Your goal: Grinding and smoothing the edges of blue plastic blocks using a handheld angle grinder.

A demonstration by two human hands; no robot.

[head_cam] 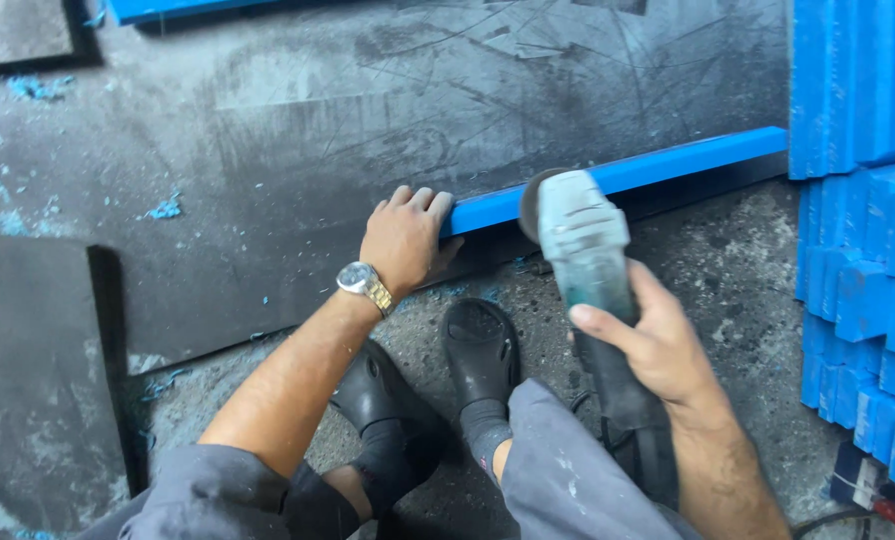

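Observation:
My left hand (404, 238), with a metal wristwatch (365, 284) on its wrist, presses down on the near end of a long blue plastic bar (668, 161). The bar lies along the edge of a dark scratched board (368, 110). An angle grinder (588, 250), grey at the head and dark at the body, is gripped in my right hand (653, 345). Its disc sits against the bar's edge, just right of my left hand. My feet in black clogs (482, 345) rest on the ground below the board.
Stacks of blue plastic pieces (858, 250) stand along the right side. Blue shavings (164, 209) lie scattered on the board and the concrete floor. Another dark panel (28, 380) lies at the lower left. A cable runs at the bottom right corner.

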